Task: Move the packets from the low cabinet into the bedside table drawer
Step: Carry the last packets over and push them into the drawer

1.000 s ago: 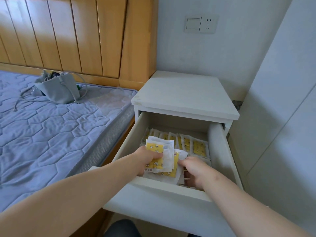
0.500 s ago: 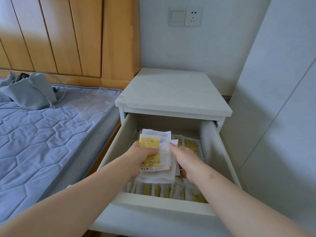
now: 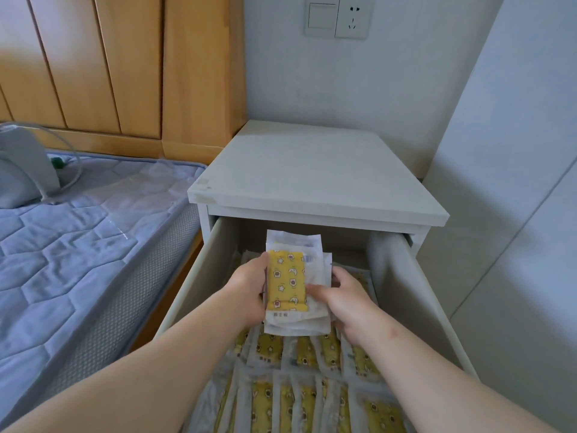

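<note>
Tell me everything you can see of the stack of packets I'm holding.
The stack of packets is several flat white wrappers, papery-looking, the front one showing a yellow panel printed with stars and moons. It is held roughly upright above the open drawer, edges uneven; the left hand grips its left edge, the right hand pinches its right side.

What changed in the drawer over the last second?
The left hand carried the stack of packets up and toward the back of the drawer; the right hand rose from the drawer floor and took its other edge. The rows of packets lying below stayed put.
</note>
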Available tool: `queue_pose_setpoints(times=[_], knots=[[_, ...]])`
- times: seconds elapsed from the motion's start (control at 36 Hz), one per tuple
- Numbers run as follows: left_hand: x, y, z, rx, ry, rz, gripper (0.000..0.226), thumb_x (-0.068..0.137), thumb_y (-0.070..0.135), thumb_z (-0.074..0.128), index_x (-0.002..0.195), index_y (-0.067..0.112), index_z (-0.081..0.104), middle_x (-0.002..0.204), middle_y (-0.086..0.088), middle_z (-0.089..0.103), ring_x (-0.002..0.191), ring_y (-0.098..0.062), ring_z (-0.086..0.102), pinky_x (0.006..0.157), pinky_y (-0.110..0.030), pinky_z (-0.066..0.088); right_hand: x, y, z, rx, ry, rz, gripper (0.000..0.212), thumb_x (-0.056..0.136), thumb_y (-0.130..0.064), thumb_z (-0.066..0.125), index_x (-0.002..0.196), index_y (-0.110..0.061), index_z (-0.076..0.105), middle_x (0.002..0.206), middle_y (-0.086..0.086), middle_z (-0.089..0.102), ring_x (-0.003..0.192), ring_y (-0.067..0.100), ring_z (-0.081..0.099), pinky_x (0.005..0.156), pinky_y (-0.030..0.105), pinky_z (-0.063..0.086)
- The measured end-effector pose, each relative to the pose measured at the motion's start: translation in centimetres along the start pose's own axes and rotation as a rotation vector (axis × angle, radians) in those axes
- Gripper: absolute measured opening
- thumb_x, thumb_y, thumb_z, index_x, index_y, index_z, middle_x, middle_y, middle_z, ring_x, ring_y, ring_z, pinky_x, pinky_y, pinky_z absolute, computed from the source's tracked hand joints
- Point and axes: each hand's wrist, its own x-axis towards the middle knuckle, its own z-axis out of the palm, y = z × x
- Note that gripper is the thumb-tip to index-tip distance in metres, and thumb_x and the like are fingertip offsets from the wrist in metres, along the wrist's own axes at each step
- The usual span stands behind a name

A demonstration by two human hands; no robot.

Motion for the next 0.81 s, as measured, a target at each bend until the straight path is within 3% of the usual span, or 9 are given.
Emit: queue_pose_setpoints(times=[0.17, 0.33, 0.47, 0.58, 0.69, 0.81], knots=[[1.7, -0.1, -0.9, 0.105, -0.040, 0.034, 0.031, 0.094, 0.030, 0.054, 0.123, 0.020, 0.054, 0.110, -0.015, 0.068, 0.097, -0.038, 0.066, 0.081, -0.059, 0.052, 0.6, 0.4, 0.1, 0.002, 0.028, -0.004, 0.038, 0.089, -0.008, 0.058, 0.122, -0.026, 0.055, 0.111, 0.002, 0.066, 0.099, 0.025, 0.065, 0.087, 0.048, 0.054], [0.7, -0.8, -0.1, 0.107, -0.070, -0.057, 0.027, 0.098, 0.029, 0.048, 0.117, 0.014, 0.060, 0.101, -0.018, 0.071, 0.091, -0.037, 0.068, 0.077, -0.053, 0.055, -0.1, 0.5, 0.1, 0.076, 0.030, 0.056, 0.020, 0.095, -0.018, 0.053, 0.115, -0.019, 0.057, 0.104, 0.006, 0.069, 0.091, 0.025, 0.069, 0.084, 0.048, 0.055], [0.2, -0.5, 0.2, 0.071, -0.065, -0.090, 0.033, 0.101, 0.028, 0.039, 0.105, 0.010, 0.066, 0.092, -0.017, 0.072, 0.090, -0.037, 0.067, 0.078, -0.052, 0.053, -0.7, 0.4, 0.6, 0.023, 0.085, 0.039, 0.035, 0.085, -0.023, 0.067, 0.117, -0.020, 0.053, 0.107, 0.005, 0.068, 0.091, 0.025, 0.069, 0.083, 0.048, 0.056], [0.1, 0.1, -0.3, 0.078, -0.124, -0.109, 0.031, 0.099, 0.027, 0.043, 0.091, 0.010, 0.068, 0.080, -0.016, 0.072, 0.084, -0.035, 0.067, 0.072, -0.050, 0.054, -0.9, 0.1, 0.3, 0.057, 0.111, 0.069, 0.024, 0.086, -0.023, 0.066, 0.106, -0.021, 0.055, 0.105, 0.005, 0.068, 0.090, 0.025, 0.069, 0.084, 0.046, 0.056], [0.7, 1.0, 0.0, 0.205, -0.167, -0.076, 0.023, 0.094, 0.024, 0.055, 0.102, 0.009, 0.070, 0.094, -0.017, 0.073, 0.091, -0.034, 0.068, 0.077, -0.046, 0.055, 0.1, 0.0, 0.0, 0.060, 0.146, 0.088, 0.018, 0.088, -0.022, 0.064, 0.103, -0.019, 0.055, 0.103, 0.005, 0.068, 0.090, 0.023, 0.069, 0.085, 0.045, 0.055], [2.1, 2.1, 1.1, 0.209, -0.219, -0.037, 0.026, 0.093, 0.032, 0.055, 0.095, 0.009, 0.068, 0.091, -0.016, 0.071, 0.091, -0.033, 0.067, 0.080, -0.046, 0.053, 2.3, -0.7, -0.7, 0.060, 0.195, 0.104, 0.011, 0.090, -0.017, 0.061, 0.099, -0.014, 0.056, 0.101, 0.010, 0.067, 0.092, 0.027, 0.067, 0.088, 0.048, 0.053]])
